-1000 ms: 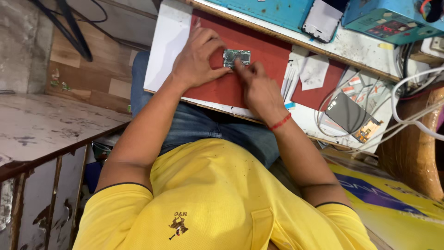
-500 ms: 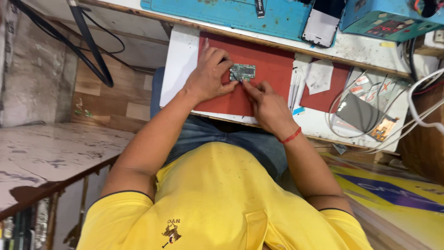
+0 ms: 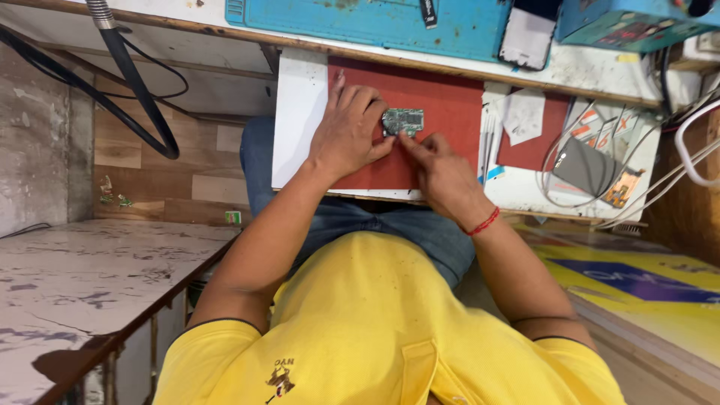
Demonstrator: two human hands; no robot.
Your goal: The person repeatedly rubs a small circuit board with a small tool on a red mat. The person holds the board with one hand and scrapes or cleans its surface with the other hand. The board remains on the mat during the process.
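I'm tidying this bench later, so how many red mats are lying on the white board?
2. The large red mat lies under the left hand, the right hand and the green circuit board. A smaller red mat lies right of it, partly under white paper.

Just one view here, taken from a camera worn on the head and pointed steeply down and forward. The yellow shirt fills the near bottom edge, and both forearms are seen stretching away toward the red mat at mid distance. The blue mat is cut off at the top edge. A marbled table is caught at the left.
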